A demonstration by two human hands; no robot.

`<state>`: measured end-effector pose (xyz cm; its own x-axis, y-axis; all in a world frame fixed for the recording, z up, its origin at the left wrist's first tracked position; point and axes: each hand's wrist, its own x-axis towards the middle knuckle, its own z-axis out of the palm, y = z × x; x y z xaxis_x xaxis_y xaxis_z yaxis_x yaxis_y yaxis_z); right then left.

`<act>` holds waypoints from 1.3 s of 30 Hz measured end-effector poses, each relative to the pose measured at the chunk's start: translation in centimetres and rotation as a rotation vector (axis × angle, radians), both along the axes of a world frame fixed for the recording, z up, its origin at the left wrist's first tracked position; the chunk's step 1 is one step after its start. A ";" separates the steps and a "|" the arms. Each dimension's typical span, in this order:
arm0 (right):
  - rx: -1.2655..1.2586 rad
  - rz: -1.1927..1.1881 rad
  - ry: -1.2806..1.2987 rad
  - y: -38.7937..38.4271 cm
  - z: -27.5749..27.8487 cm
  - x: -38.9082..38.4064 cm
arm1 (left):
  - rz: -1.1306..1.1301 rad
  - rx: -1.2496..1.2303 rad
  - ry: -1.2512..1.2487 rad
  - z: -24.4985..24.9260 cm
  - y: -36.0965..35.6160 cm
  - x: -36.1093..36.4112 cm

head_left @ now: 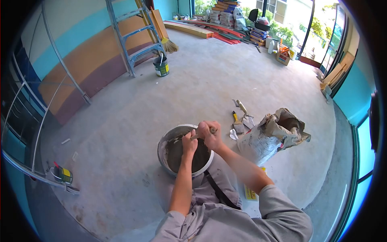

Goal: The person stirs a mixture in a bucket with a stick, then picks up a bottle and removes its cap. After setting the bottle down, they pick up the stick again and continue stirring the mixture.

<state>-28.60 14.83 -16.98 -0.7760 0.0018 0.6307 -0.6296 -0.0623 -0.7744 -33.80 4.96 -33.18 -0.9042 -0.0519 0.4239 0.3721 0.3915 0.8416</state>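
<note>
A round grey bucket [160,155] stands on the floor in front of my knees, with wet grey cement-like mix [189,159] inside. Both hands are over its mouth, closed around a wooden stick [196,136] that slants down to the left. My right hand [210,137] grips it near its round upper end; my left hand [188,143] holds it lower. The stick's lower end is hidden behind my left hand. Right of the bucket stands an open paper bag [262,143]. Beyond lie a paintbrush [238,124] and a trowel [246,117].
At the far left a blue stepladder [139,32] leans by the wall, with a paint bucket [161,66] and a broom [168,44] beside it. A metal scaffold frame [60,60] is at left. Stacked bags [227,14] and long red strips [225,36] lie near the glass doors.
</note>
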 end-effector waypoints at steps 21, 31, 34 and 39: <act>-0.082 0.145 -0.174 -1.8 1.9 0.2 | 0.058 -0.062 -0.046 -0.1 -2.9 2.0; 0.274 0.197 -0.226 -3.2 5.5 0.7 | 0.203 0.102 0.021 1.3 3.0 5.2; 0.282 0.184 0.033 -3.1 3.0 0.5 | 0.179 -0.007 0.061 0.4 0.8 2.5; -0.221 0.237 -0.288 -1.2 1.2 -1.3 | 0.069 -0.106 -0.045 0.1 -3.4 1.8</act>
<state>-29.87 13.64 -15.74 -0.9153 -0.0868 0.3932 -0.3386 -0.3628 -0.8682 -32.01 1.52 -33.10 -0.9183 -0.0713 0.3893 0.3041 0.5025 0.8093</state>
